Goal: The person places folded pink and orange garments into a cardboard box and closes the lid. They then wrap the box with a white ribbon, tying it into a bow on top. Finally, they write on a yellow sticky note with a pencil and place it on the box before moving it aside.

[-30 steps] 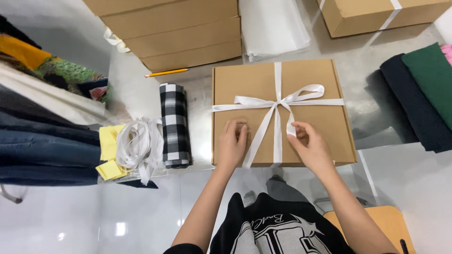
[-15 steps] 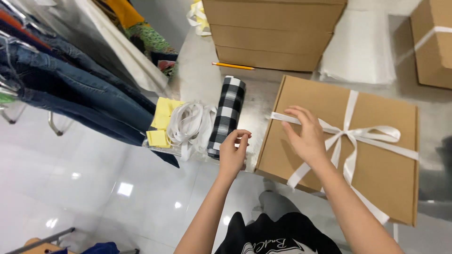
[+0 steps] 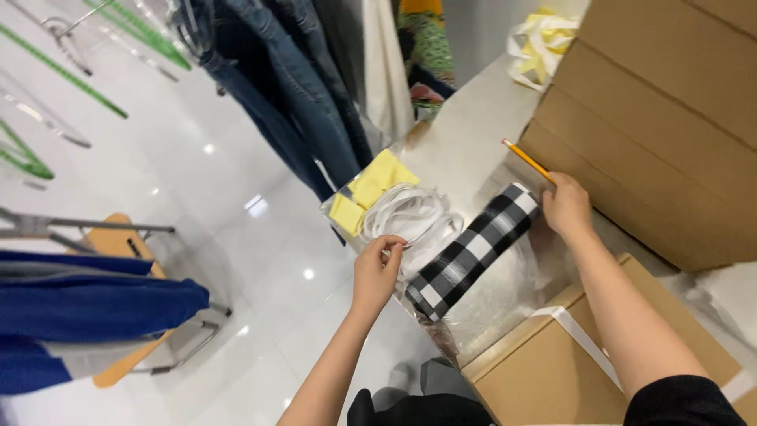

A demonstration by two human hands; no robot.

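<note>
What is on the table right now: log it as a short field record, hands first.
left hand: fingers on the white ribbon bundle
right hand: gripping a yellow pencil, resting at the far end of the roll
checked roll: black and white fabric, lying on the table between the hands
yellow pads: beside the ribbon bundle
near box: brown, white ribbon across it
stacked cartons: behind the right hand

The floor is glossy white tile, and small bright spots of ceiling light reflect on it. Blue jeans hang in a row above it. At the left stands a metal rack with blue clothes. Big brown cardboard boxes are stacked on the shiny table.
</note>
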